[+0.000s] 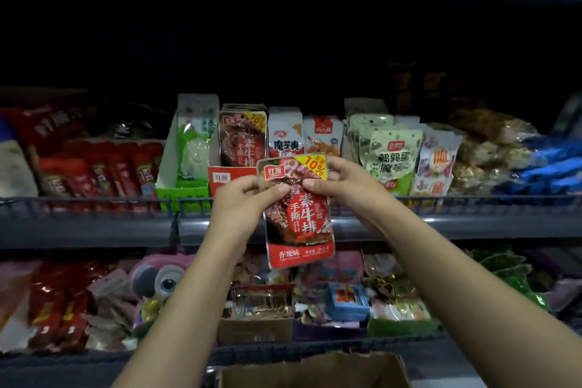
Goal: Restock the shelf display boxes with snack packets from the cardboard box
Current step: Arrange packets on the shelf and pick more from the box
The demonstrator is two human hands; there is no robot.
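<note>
Pinching one red snack packet [297,214] by its upper edges, the left hand [244,198] and right hand [341,183] hold it upright before the red display box [231,179] on the shelf [94,224]. The cardboard box [315,370] below is cut off by the frame; the shelf's dark back hides whatever stands there.

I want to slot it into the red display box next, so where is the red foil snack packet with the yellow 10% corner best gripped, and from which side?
Pinch the red foil snack packet at its flat top strip, from both side edges, as the left hand and right hand do now. It hangs upright, bottom edge free, ready to lower into the red display box.
</note>
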